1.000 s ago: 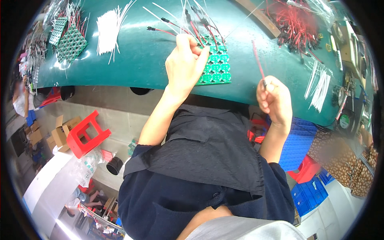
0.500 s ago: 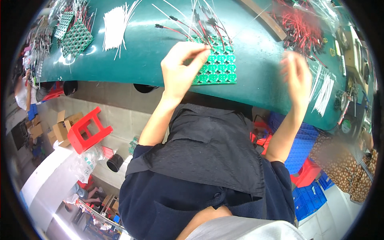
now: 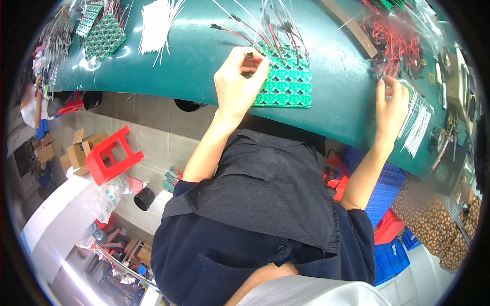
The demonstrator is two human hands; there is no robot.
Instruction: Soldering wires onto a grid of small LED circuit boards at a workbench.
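Note:
On the green work surface (image 3: 194,71) lies a green circuit-board panel (image 3: 283,86) with rows of rounded boards. Several red-and-black wire leads (image 3: 273,38) with black connectors rise from its far part, among thin white strands. Over the panel's far left corner my left hand (image 3: 239,84) is closed, thumb and forefinger pinched, and a small black connector (image 3: 249,55) shows between its fingers. To the right, my right hand (image 3: 392,109) has its fingers curled together at the near edge of a pile of red-and-black wire leads (image 3: 395,46). What its fingertips pinch is too small to tell.
White strands lie in a bundle (image 3: 157,25) at the far left and another (image 3: 418,125) beside my right hand. More circuit-board panels (image 3: 104,38) lie farther left. A brown wooden bar (image 3: 349,28) stands between the panel and the wire pile. A red stool (image 3: 115,155) is below the table.
My right hand, blurred before, has settled against the wire pile with its fingers drawn together. My left hand stays at the panel, and a black connector now shows between its fingers.

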